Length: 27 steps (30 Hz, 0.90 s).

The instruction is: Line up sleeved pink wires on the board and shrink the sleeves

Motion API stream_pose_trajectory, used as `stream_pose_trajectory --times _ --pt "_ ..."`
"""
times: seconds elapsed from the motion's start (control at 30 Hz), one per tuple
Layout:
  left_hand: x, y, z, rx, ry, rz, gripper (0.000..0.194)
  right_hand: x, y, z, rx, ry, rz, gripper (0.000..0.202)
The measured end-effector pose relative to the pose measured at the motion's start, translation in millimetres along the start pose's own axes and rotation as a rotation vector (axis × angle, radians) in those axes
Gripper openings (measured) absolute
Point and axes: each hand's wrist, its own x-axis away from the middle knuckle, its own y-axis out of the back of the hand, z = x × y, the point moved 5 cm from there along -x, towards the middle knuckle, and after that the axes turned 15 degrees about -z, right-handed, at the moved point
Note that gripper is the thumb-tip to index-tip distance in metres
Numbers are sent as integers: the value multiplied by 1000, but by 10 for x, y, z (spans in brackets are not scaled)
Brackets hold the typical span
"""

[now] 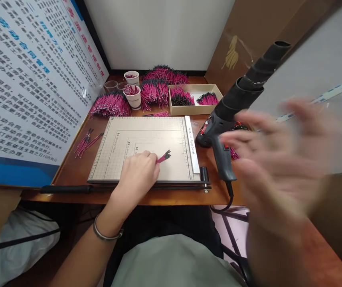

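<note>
My left hand is closed around a small bunch of pink wires with black tips, resting on the beige paper cutter board. My right hand is raised at the right, blurred by motion, its fingers spread apart and nothing visible between them. It is nearest to the black heat gun, which stands nozzle up at the board's right, partly behind my fingers. Loose pink wires lie left of the board.
Behind the board are heaps of pink wires, paper cups with wires and an open box holding bundles. A black cutter handle runs along the front edge. A printed board stands left.
</note>
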Motion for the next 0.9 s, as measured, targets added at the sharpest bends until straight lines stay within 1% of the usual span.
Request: stream_pose_trajectory --times 0.1,0.13,0.2,0.3,0.4,0.47,0.53,0.63,0.77,0.83,0.9 --pt "-20 59 -82 -51 -27 87 28 310 -132 -386 114 -62 -26 43" --pt "-22 79 -106 -63 -40 109 29 409 -158 -485 192 -47 -30 42" --pt "-24 118 -144 -80 -62 143 29 555 -174 -595 245 -28 -57 36" --pt "-36 164 -174 -92 -80 177 30 611 -182 -587 263 -12 -42 21" --pt "-77 180 -197 -74 -91 191 33 537 -187 -544 277 -18 7 8" --pt "-119 173 -190 -43 -84 182 33 479 -172 -555 297 -38 8 7" --pt "-155 148 -141 3 -54 167 31 450 -150 -582 312 -65 -3 8" --pt "-160 92 20 134 40 145 23 478 -149 -597 301 -118 20 8" --pt "-58 3 263 456 221 87 18 555 -238 -587 257 -215 132 9" --pt "17 -57 311 662 290 73 20 561 -302 -595 245 -262 180 12" --pt "72 -113 302 865 333 61 26 537 -375 -615 238 -306 216 17"
